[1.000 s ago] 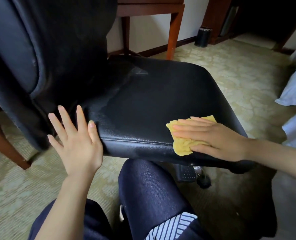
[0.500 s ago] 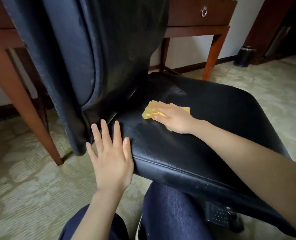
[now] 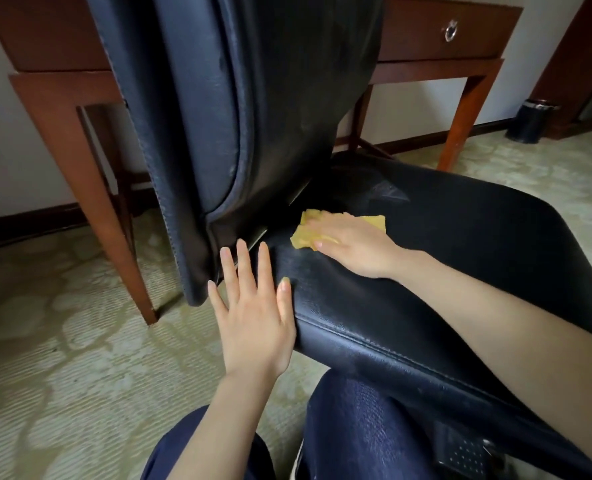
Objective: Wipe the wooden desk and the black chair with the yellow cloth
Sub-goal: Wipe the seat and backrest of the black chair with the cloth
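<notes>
With flat fingers the right hand (image 3: 353, 247) presses the yellow cloth (image 3: 374, 221) onto the chair seat (image 3: 460, 271), the left hand (image 3: 253, 317) spread open alongside; just ahead, the backrest crease (image 3: 284, 213) could snag and bunch it.

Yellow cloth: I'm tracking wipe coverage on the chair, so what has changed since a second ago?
The right hand, pressing flat on the yellow cloth, slid it from the seat's near edge back to the crease below the backrest. Nothing was picked up or let go. The left hand stayed open, fingers spread, at the seat's corner beside the backrest.
</notes>
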Motion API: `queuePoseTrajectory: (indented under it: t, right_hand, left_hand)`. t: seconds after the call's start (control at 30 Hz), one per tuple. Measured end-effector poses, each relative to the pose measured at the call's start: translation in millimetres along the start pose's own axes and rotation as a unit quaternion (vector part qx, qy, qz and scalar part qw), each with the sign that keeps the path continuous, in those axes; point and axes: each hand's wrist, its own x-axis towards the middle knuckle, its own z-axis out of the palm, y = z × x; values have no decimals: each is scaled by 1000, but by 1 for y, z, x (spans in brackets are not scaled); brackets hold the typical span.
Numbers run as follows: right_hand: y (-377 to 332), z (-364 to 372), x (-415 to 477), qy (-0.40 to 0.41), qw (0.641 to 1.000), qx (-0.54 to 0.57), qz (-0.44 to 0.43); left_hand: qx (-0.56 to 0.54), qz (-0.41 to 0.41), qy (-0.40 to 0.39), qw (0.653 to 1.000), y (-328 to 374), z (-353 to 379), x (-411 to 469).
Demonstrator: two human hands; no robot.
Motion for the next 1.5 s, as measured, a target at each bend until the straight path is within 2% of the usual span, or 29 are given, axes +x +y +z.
queuePoseTrajectory:
  t: [0.07,0.33,0.47,0.53,0.67,0.73,0.83,0.93,1.0,1.07,1.17,1.23,1.33,1.43,1.5]
  right_hand:
    - [-9,3,-24,-2,999,15,-30]
    - [-29,8,-102,-50,991,-50,-112]
    - [-31,10,-130,-29,964,-200,-173]
    - [-30,8,-130,-29,959,-218,-178]
    - [-29,0,-102,-48,983,-82,-156]
    - [-26,-1,-82,-54,991,-24,-116]
    - [-17,-1,-45,-26,997,15,-65]
    - [-10,-5,-5,-17,1000,15,-18]
    - [-4,-9,19,-24,999,-37,12]
    - [-2,-9,44,-23,995,-84,58]
    - [-3,-2,66,11,986,-59,155]
    - [-7,5,72,37,979,-82,183]
    - [-21,11,69,30,982,-97,158]
    - [-47,20,57,16,988,-142,62]
    - [-67,25,44,23,993,-114,29]
  left_hand:
    - [-6,2,1,1000,1,-2,0]
    - [-28,8,-5,1000,2,-6,-2]
    - [-27,12,-17,999,-2,-10,-4]
    - [-29,11,-24,999,-7,-11,-6]
    - [-46,27,-23,998,-23,-11,-17]
    - [-61,31,-23,997,-32,-9,-27]
    - [-73,41,-20,996,-42,-4,-42]
    - [-58,83,-30,994,-47,-1,-55]
    - [-48,111,-36,992,-45,0,-59]
    - [-39,116,-39,992,-44,0,-61]
    - [-16,122,-37,992,-45,-2,-60]
    - [-4,122,-40,992,-46,-3,-58]
    - [-9,121,-50,991,-47,-2,-59]
    - [-30,110,-64,991,-48,2,-60]
    - [-20,101,-62,993,-47,2,-60]
